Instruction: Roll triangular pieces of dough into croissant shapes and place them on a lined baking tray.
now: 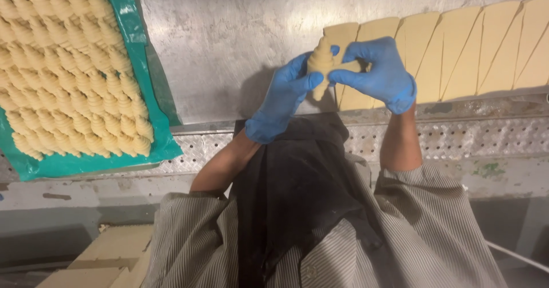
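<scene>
1. left hand [284, 98], blue-gloved, reaches up from the lower left, fingers curled inward, thumb tip pressing toward the middle.
2. right hand [382, 72], also blue-gloved, angles in from the right, fingers folded, forefinger pointing left.
3. fingertips of both hands nearly meet.
4. both forearms bare, striped sleeves pushed back to the elbows.

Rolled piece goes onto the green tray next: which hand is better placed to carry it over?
Left, probably. The left hand pinches the rolled dough and is nearer the green tray; the right hand is over the cut dough triangles.
</scene>
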